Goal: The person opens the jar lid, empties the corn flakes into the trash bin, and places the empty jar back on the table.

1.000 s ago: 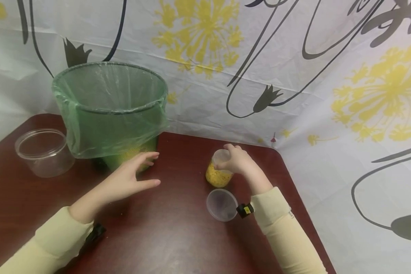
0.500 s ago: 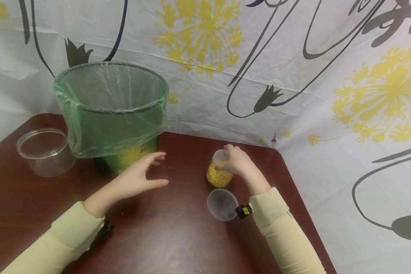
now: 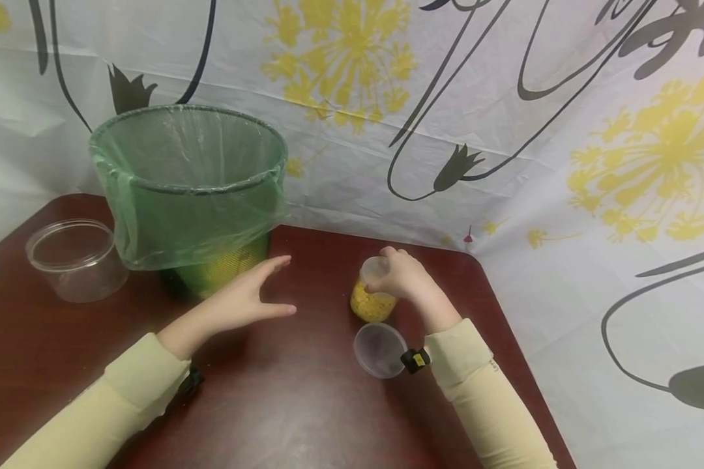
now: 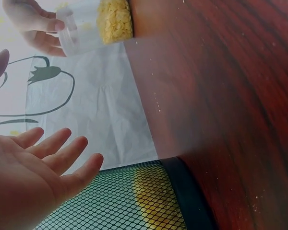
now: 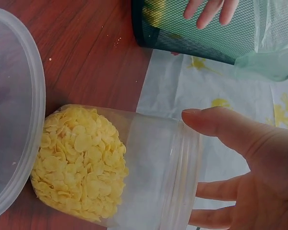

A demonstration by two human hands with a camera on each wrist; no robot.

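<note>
A clear plastic jar (image 3: 368, 303) stands on the table at centre right, partly filled with yellow flakes (image 5: 84, 165). My right hand (image 3: 406, 276) holds it near the top, thumb at the rim on one side and fingers on the other. In the left wrist view the same jar (image 4: 86, 28) appears at the top. Just in front of it lies a round translucent lid (image 3: 381, 350), its edge near the jar base in the right wrist view. My left hand (image 3: 229, 306) hovers before the bin, fingers spread and thumb apart, holding nothing.
A mesh bin (image 3: 234, 268) with a green liner bag (image 3: 193, 225) stands at the back left, something yellow showing through its mesh. Beside it sits a clear round tub (image 3: 85, 277). Patterned sheeting (image 3: 340, 189) hangs behind the table (image 3: 305, 404).
My left hand has moved right along the front of the bin, nearer the jar, its fingers staying spread. The right hand and jar have barely shifted.
</note>
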